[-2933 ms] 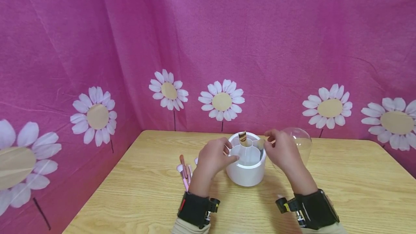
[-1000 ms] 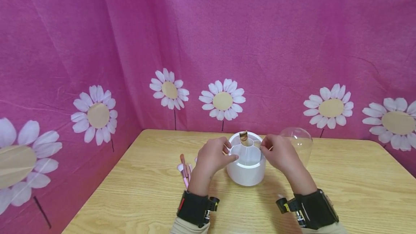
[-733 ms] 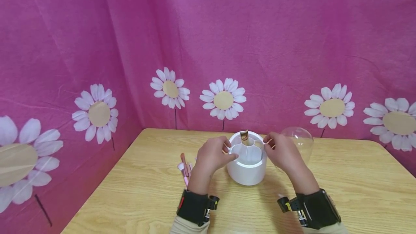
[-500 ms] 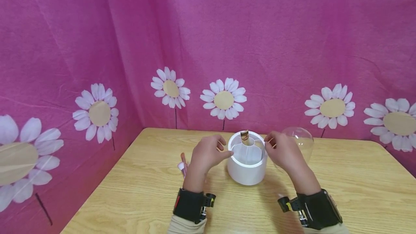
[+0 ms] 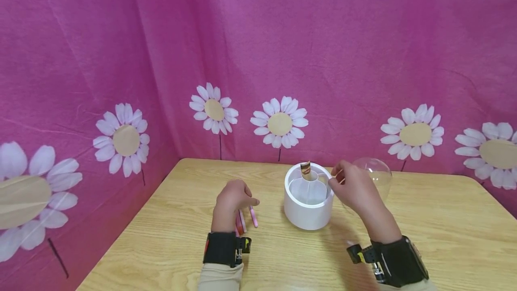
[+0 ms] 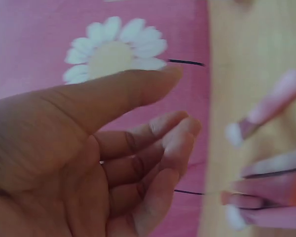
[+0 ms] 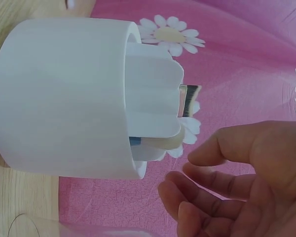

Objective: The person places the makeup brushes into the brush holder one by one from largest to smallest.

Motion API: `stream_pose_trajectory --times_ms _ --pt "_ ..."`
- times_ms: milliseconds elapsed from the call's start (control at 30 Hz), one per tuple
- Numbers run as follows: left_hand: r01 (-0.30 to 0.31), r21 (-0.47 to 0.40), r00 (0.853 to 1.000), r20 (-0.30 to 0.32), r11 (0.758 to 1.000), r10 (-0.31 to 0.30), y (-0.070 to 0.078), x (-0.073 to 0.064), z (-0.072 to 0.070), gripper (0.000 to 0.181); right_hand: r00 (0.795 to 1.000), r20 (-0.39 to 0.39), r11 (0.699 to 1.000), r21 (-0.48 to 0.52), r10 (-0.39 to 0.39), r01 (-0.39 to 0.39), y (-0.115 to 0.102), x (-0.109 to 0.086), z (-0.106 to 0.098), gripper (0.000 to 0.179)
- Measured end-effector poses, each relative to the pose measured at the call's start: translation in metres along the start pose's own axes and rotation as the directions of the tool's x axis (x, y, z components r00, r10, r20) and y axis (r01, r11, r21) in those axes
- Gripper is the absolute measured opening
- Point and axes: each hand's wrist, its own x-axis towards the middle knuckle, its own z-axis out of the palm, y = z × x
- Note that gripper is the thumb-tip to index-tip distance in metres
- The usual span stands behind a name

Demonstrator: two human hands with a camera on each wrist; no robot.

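The white round brush holder stands upright on the table, with compartments inside. One makeup brush with dark, light-tipped bristles rises from it. A second brush with cream bristles and a blue part shows low behind the divider in the right wrist view. My right hand hovers beside the holder's right rim, fingers loosely bent, holding nothing. Over several pink makeup brushes left of the holder is my left hand. Its fingers are relaxed and hold nothing; it hides part of those brushes in the head view.
A clear dome cover stands on the wooden table right of the holder, partly behind my right hand. Pink cloth printed with daisies hangs behind the table and along its left side.
My left hand has left the holder's rim and moved left and down to the pink brushes. The cream brush near my right hand has sunk into the holder, and that hand has let it go.
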Motion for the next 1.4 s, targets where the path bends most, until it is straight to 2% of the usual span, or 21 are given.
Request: stream_pose_trajectory --times_ms 133,267,467,800,967,1133,1233,1400 --pt "0.093 0.067 0.996 0.01 0.993 -0.093 -0.005 0.005 0.014 0.032 1.0 0.005 1.0 0.002 0.002 -0.002 0.001 -0.001 0.0 0.015" --pt "0.14 0.113 0.99 -0.023 0.984 -0.139 -0.006 0.009 0.025 0.031 1.0 0.009 1.0 0.006 0.004 -0.004 0.001 -0.002 0.001 0.014" --pt "0.161 0.112 0.987 -0.043 0.981 -0.157 -0.006 0.012 0.031 0.027 1.0 0.001 1.0 0.008 -0.007 0.007 0.001 -0.001 0.001 0.014" --pt "0.141 0.104 0.99 -0.036 0.985 -0.137 -0.007 0.013 0.033 0.022 1.0 0.0 1.0 0.0 -0.019 0.019 0.002 0.0 0.001 0.013" --pt "0.102 0.063 0.994 -0.05 0.993 -0.099 -0.006 0.012 0.032 0.022 1.0 0.003 1.0 0.005 -0.022 0.022 0.002 0.0 0.002 0.013" --pt "0.005 0.033 0.998 -0.07 0.999 -0.002 -0.004 0.012 0.03 0.026 1.0 0.006 1.0 0.002 -0.023 0.023 0.002 0.0 0.002 0.012" --pt "-0.046 0.003 0.995 -0.085 0.999 0.046 -0.003 0.014 0.028 0.026 1.0 0.004 1.0 -0.001 -0.024 0.024 0.002 0.0 0.002 0.012" --pt "-0.094 -0.065 0.982 -0.172 0.993 0.082 0.002 0.017 0.025 0.009 1.0 0.003 1.0 -0.003 -0.028 0.028 0.003 0.001 0.002 0.011"
